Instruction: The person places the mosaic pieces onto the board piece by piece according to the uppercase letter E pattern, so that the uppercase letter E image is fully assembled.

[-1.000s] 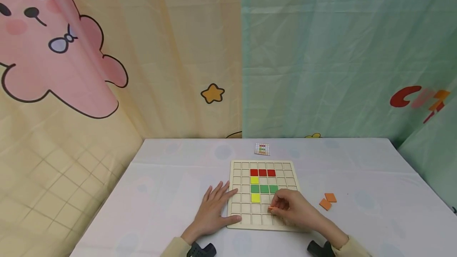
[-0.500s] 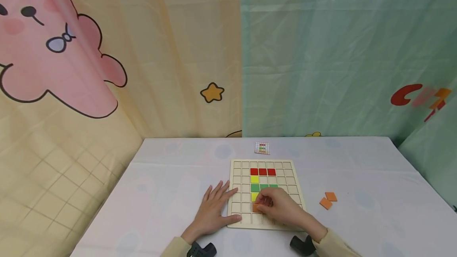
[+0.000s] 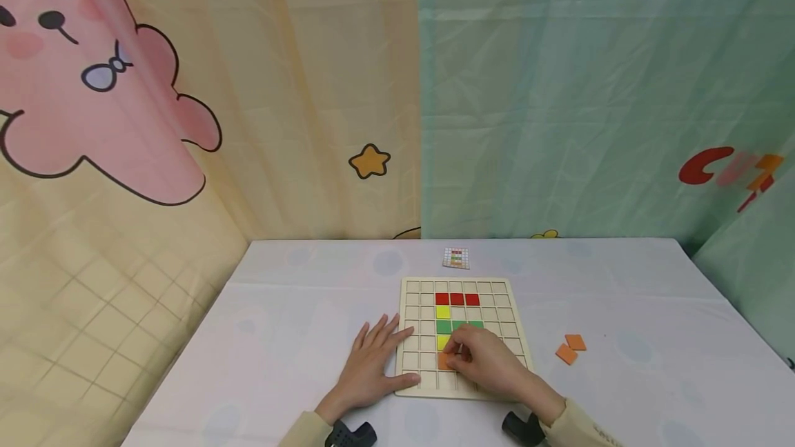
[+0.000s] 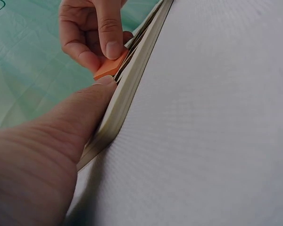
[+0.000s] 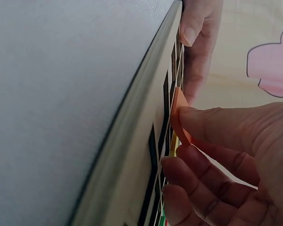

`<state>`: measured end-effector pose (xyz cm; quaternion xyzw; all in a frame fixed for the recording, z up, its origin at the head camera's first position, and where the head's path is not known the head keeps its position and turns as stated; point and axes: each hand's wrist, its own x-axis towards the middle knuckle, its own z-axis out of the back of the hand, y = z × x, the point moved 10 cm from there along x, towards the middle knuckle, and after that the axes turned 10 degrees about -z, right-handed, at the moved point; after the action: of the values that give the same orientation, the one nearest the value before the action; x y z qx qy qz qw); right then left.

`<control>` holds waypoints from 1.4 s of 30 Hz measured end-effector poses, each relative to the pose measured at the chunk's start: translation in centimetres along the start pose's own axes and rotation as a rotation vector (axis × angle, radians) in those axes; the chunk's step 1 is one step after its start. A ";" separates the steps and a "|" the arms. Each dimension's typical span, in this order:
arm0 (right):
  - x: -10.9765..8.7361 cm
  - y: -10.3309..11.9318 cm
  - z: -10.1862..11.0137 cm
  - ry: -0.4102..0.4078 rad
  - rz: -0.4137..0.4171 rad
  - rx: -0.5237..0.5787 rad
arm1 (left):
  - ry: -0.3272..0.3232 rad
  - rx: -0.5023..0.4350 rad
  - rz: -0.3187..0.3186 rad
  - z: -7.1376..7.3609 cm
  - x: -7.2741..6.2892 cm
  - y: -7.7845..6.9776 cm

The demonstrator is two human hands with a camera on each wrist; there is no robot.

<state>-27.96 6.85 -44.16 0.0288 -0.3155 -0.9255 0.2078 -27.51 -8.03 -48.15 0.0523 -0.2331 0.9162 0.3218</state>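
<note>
A pale wooden grid board lies on the table, with red tiles, green tiles and yellow tiles set in its squares. Between thumb and fingers my right hand pinches a square orange tile, tilted at a square just below the lower yellow tile. The right wrist view shows the thumb on the face of this orange tile. My left hand rests at the board's left edge with fingers spread, its thumb over the rim. Part of the green row is hidden behind my right hand.
Two loose orange tiles lie on the table right of the board. A small printed card with a coloured grid pattern lies beyond the board's far edge. Patterned curtains hang behind the table.
My right hand has moved left across the board with the orange tile, bringing it under the yellow tile, and shifted only slightly in the last half second. The left hand has stayed put.
</note>
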 end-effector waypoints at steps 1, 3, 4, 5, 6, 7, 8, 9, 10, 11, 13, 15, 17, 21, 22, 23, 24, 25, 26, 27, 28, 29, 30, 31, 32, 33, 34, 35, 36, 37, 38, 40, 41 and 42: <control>0.0 0.0 0.0 -0.003 0.002 -0.007 | 0.001 -0.001 0.000 0.0 0.0 0.0; -0.1 0.0 0.0 -0.005 0.001 -0.019 | 0.008 -0.004 0.003 0.0 0.0 -0.1; -0.1 0.0 0.0 -0.005 0.002 -0.022 | 0.013 -0.006 0.006 0.0 0.0 0.0; -0.2 0.0 0.0 -0.005 0.001 -0.024 | 0.016 -0.007 0.008 -0.1 0.0 0.0; -0.2 -0.1 0.0 -0.004 0.004 -0.023 | 0.018 -0.009 0.010 -0.1 0.0 0.0; -0.3 -0.1 0.0 -0.002 0.007 -0.022 | 0.021 -0.010 0.014 -0.1 0.0 0.0; -0.4 0.0 0.0 -0.001 0.011 -0.022 | 0.022 -0.011 0.015 -0.1 0.0 0.0; -0.4 0.0 0.0 0.001 0.014 -0.021 | 0.023 -0.011 0.016 -0.1 0.0 0.0; -0.5 -0.1 0.0 0.003 0.018 -0.023 | 0.026 -0.011 0.018 -0.1 0.0 0.0; -0.5 0.0 0.0 0.002 0.023 -0.026 | 0.026 -0.009 0.018 -0.1 0.0 0.0; -0.6 0.0 0.0 0.012 0.033 -0.030 | 0.029 -0.006 0.020 -0.1 -0.1 0.0; -0.6 0.1 -0.1 0.025 0.037 -0.036 | 0.029 -0.003 0.017 0.0 -0.1 -0.1; -0.7 0.2 -0.1 0.034 0.042 -0.043 | 0.027 0.000 0.013 0.0 -0.1 -0.1; -1.0 0.4 -0.1 0.058 0.057 -0.052 | 0.024 0.006 0.011 0.1 -0.1 -0.1; -1.1 0.4 -0.2 0.070 0.059 -0.050 | 0.024 0.009 0.012 0.1 -0.1 -0.1; -1.2 0.3 -0.2 0.085 0.061 -0.047 | 0.025 0.009 0.015 0.1 -0.1 -0.1; -1.4 0.2 -0.2 0.102 0.064 -0.039 | 0.026 0.010 0.016 0.1 -0.1 0.0; -1.6 0.1 -0.2 0.120 0.067 -0.027 | 0.028 0.010 0.020 0.0 -0.1 0.0; -1.8 0.0 -0.2 0.138 0.070 -0.009 | 0.031 0.007 0.023 0.0 -0.1 0.0; -2.0 -0.1 0.0 0.149 0.076 0.010 | 0.032 0.004 0.025 -0.1 -0.1 0.1; -2.3 -0.3 0.2 0.156 0.075 0.029 | 0.032 0.000 0.027 -0.2 -0.1 0.1; -2.5 -0.5 0.5 0.153 0.077 0.048 | 0.032 -0.003 0.026 -0.2 -0.1 0.1; -2.8 -0.7 1.0 0.143 0.080 0.064 | 0.032 -0.006 0.025 -0.3 -0.1 0.1; -3.0 -0.9 1.5 0.126 0.086 0.075 | 0.031 -0.007 0.024 -0.3 -0.1 0.1; -3.3 -1.3 2.1 0.105 0.081 0.076 | 0.027 -0.009 0.021 -0.3 -0.1 0.1; -3.5 -1.7 2.7 0.080 0.077 0.068 | 0.022 -0.008 0.017 -0.3 -0.1 0.1; -3.7 -2.1 3.4 0.055 0.070 0.056 | 0.019 -0.008 0.013 -0.3 -0.1 0.1; -3.9 -2.6 4.1 0.029 0.054 0.032 | 0.015 -0.009 0.010 -0.2 -0.1 0.1; -4.1 -3.2 4.7 0.007 0.039 0.008 | 0.010 -0.009 0.008 -0.2 -0.1 0.0; -4.3 -3.8 5.3 -0.011 0.018 -0.020 | 0.006 -0.005 0.004 -0.1 -0.1 0.0; -4.5 -4.5 5.9 -0.025 -0.017 -0.051 | 0.002 -0.007 0.002 -0.1 -0.1 0.0; -4.9 -5.9 6.9 -0.042 -0.084 -0.104 | -0.004 -0.011 -0.001 0.0 -0.1 -0.1; -5.1 -6.8 7.3 -0.043 -0.127 -0.130 | -0.004 -0.011 0.000 0.0 -0.1 -0.1; -5.3 -7.5 7.7 -0.038 -0.167 -0.147 | -0.004 -0.012 -0.001 0.1 -0.1 -0.1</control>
<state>-27.34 18.74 -42.94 0.0223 -0.2472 -0.9605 0.1255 -27.39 -8.05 -48.09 0.0526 -0.2393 0.9144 0.3222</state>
